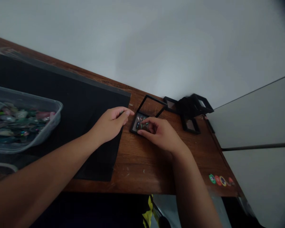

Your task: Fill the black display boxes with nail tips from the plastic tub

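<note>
A small black hinged case (142, 117) lies open on the brown wooden table (142, 167), its clear-windowed lid tipped back. Several small coloured pieces sit inside it. My right hand (160, 133) rests over the case's near edge with fingers curled and pinched on the small pieces; what the fingertips hold is too small to name. My left hand (110, 123) lies on the edge of a black mat (68, 104), fingers loosely curled, its fingertips touching the case's left corner.
A clear plastic tub (23, 126) filled with several coloured pieces sits on the mat at left. More black frame cases (192, 112) are piled at the table's back right. Round stickers (219, 180) mark the near right corner. A white wall rises behind.
</note>
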The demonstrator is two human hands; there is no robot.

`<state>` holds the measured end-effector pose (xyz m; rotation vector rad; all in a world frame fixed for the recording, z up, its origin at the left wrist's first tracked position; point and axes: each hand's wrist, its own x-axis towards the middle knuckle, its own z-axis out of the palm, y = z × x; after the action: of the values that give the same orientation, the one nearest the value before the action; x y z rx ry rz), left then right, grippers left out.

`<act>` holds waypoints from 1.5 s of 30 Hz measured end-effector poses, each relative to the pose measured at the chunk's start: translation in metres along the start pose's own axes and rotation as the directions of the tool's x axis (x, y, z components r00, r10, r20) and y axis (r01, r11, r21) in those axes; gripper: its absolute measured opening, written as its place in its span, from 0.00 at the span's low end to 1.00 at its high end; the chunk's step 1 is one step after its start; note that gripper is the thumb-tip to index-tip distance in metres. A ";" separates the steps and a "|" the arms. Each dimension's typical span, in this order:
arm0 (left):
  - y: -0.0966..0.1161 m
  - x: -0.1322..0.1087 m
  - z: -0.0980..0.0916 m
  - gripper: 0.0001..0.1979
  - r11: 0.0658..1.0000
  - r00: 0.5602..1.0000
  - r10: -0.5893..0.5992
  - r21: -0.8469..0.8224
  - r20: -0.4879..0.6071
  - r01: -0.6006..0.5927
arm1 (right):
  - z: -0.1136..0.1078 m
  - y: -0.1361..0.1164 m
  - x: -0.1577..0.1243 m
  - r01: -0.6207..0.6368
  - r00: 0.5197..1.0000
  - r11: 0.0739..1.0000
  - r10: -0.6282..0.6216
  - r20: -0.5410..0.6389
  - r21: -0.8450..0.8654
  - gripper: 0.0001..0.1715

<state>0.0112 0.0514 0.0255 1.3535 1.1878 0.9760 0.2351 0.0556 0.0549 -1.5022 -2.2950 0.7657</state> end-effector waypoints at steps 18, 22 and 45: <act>-0.003 0.002 0.000 0.18 0.993 0.998 0.014 0.116 -0.053 -0.008 | 0.001 -0.003 0.000 -0.012 1.000 0.999 0.012 0.015 -0.039 0.19; 0.003 -0.003 0.000 0.17 0.942 0.994 0.090 0.329 -0.060 -0.065 | -0.002 -0.005 -0.001 -0.029 1.000 0.997 0.029 -0.002 -0.074 0.16; 0.004 -0.011 0.015 0.21 0.649 0.985 0.083 0.742 0.154 -0.170 | -0.006 -0.010 -0.004 -0.163 0.983 0.963 0.140 -0.116 -0.217 0.17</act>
<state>0.0245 0.0384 0.0286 2.1467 1.5096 0.4677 0.2323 0.0507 0.0655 -1.7893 -2.2742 0.4650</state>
